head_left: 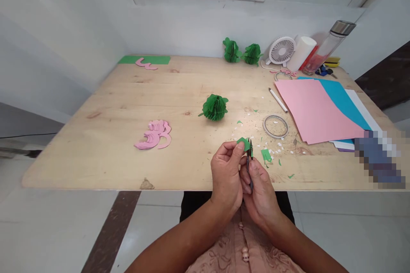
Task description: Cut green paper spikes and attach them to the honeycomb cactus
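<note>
- Left hand (226,175): fingers curled, thumb and index pinched on a small green paper piece (242,143).
- Right hand (260,185): closed around scissors (247,164), thumb uppermost; blades point away from the body, tips slightly parted, at the green piece's right side. Finger placement in the handles: cannot tell.
- Forearms bare, angled inward from the lower corners; hands close together above the near edge of the table (112,145).
- Green piece: off the table, between left fingertips and blades.
- Right of the scissors: green scrap (266,155), lying flat; grey ring (276,137) farther back.
- Beyond left hand: folded green paper ball (215,108).
</note>
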The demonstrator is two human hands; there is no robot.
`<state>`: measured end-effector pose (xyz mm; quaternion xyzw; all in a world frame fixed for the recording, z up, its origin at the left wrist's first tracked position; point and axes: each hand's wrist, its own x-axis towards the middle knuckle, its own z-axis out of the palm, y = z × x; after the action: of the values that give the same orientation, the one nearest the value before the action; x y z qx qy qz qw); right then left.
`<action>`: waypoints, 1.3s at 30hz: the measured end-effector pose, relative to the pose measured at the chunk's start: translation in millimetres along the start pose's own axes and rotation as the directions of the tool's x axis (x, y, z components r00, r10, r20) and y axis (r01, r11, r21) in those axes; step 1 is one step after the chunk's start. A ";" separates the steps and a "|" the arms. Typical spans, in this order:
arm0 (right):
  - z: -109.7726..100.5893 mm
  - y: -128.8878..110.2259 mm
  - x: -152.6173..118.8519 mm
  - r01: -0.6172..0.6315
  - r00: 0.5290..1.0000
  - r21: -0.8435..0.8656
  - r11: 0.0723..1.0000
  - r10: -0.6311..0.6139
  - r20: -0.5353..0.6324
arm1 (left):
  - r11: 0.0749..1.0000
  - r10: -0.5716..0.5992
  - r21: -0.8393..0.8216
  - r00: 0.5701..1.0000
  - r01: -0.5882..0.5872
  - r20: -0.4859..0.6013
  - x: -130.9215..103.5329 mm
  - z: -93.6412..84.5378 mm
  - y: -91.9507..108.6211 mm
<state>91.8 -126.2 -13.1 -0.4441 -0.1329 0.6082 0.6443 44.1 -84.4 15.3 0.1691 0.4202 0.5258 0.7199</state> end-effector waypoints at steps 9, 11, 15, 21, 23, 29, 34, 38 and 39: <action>-1.4 0.6 -0.2 0.006 1.000 0.021 1.000 -0.006 0.022 | 0.999 -0.014 -0.041 0.999 0.013 -0.030 4.0 -0.6 0.5; -1.3 0.8 -0.1 0.006 1.000 0.017 1.000 -0.006 0.024 | 0.999 -0.018 -0.047 0.999 0.016 -0.039 4.9 -1.0 1.1; -1.1 0.8 0.1 0.000 1.000 -0.018 1.000 0.000 0.016 | 0.998 -0.030 -0.057 0.998 0.027 -0.049 4.9 -1.0 2.7; -0.1 -0.4 -0.6 -0.003 1.000 -0.027 1.000 0.004 0.022 | 0.998 -0.041 -0.057 0.998 0.038 -0.055 5.3 -0.6 4.6; 0.1 -0.3 -0.9 -0.008 1.000 -0.034 0.999 0.009 0.015 | 0.998 -0.037 -0.049 0.998 0.034 -0.052 5.7 -0.7 5.1; 0.0 1.2 -1.5 -0.023 1.000 -0.040 0.999 0.023 0.003 | 0.998 -0.042 -0.053 0.998 0.040 -0.048 5.8 0.0 6.2; -1.4 1.1 -1.2 -0.030 0.999 -0.034 0.999 0.030 0.012 | 0.999 -0.041 -0.028 0.997 0.039 -0.059 7.6 -1.2 7.2; -4.3 2.2 -1.0 -0.050 0.999 -0.058 0.997 0.050 -0.002 | 0.999 -0.005 0.034 0.998 0.007 -0.059 12.4 -5.9 6.3; -5.2 2.9 -1.1 -0.054 0.999 -0.066 0.996 0.053 -0.007 | 0.998 0.007 0.055 0.999 -0.004 -0.051 13.8 -7.1 6.0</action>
<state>93.4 -129.8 -17.8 -0.4701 -0.1392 0.6193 0.6133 36.2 -71.1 9.3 0.1765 0.4526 0.5200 0.7026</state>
